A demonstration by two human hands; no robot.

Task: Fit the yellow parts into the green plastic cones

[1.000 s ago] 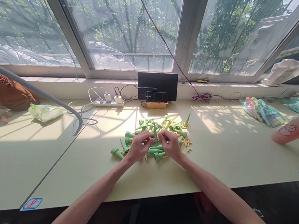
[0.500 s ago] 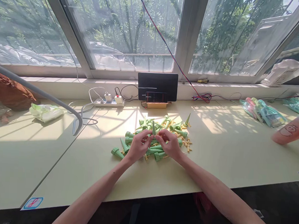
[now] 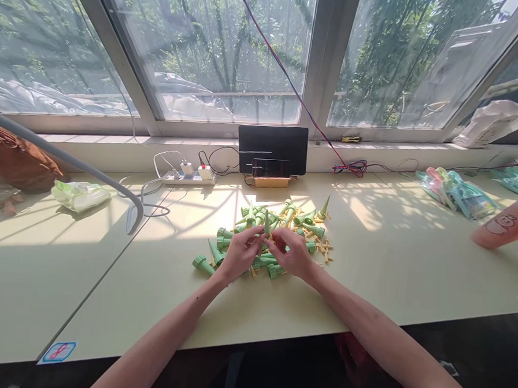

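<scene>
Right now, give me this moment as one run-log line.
left hand: holds green cone, tip up | right hand: at its base | nearby: loose cones, yellow pieces | behind: black screen

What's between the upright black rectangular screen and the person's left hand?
Head view, from screen to left hand: smaller dark phone, tan block-shaped stand, strip of pale sunlit tabletop, then green plastic cones.
</scene>
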